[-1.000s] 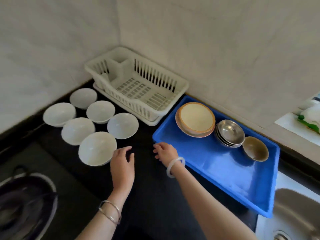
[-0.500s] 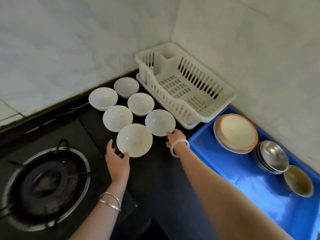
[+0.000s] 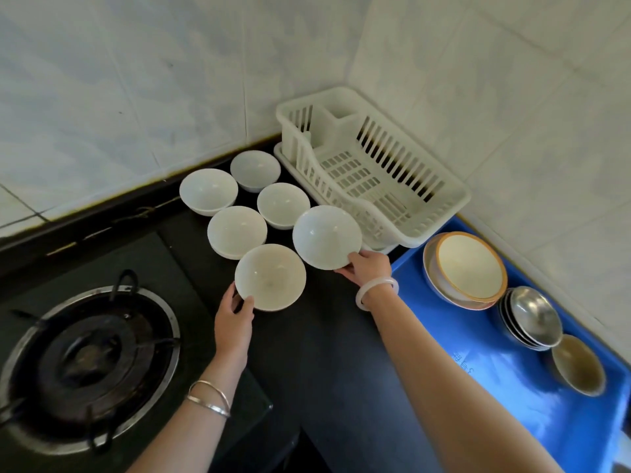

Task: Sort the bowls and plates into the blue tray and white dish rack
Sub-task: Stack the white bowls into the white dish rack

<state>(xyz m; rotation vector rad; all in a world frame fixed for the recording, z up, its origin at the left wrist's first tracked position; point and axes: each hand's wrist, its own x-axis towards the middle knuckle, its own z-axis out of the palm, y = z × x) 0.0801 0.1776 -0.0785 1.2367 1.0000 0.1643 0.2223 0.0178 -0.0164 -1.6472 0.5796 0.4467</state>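
The left hand has a grip on the rim of a white bowl on the table. The right hand grips a second bowl, tilted. Beside it the blue tray holds stacked plates, steel bowls and a brown bowl. Four more bowls sit behind, and the white dish rack fills the wall corner.

Left hand grips nearest bowl, right hand rack-side bowl

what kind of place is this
Most likely a home kitchen counter: a gas burner sits in the black worktop, a white dish rack stands in the tiled corner, and white bowls are laid out beside it.
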